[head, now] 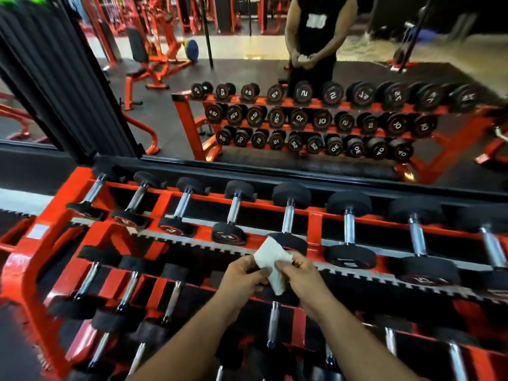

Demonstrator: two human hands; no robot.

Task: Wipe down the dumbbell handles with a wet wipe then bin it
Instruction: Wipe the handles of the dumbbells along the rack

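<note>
A white wet wipe [270, 259] is held between both hands above the orange dumbbell rack [27, 268]. My left hand [243, 276] pinches its left side and my right hand [301, 273] pinches its right side. Just beyond the wipe lies a black dumbbell with a chrome handle [288, 220] on the top tier. More dumbbells with chrome handles line the top row, such as one to the right [349, 228] and one to the left [234, 210]. Lower tiers hold further dumbbells, one handle [273, 324] directly below my hands.
A wall mirror [275, 78] behind the rack reflects the rack, the numbered dumbbell ends and a person in black holding the wipe. Orange benches and machines [149, 64] show in the reflection. A dark ribbed pillar [55, 78] stands at the left.
</note>
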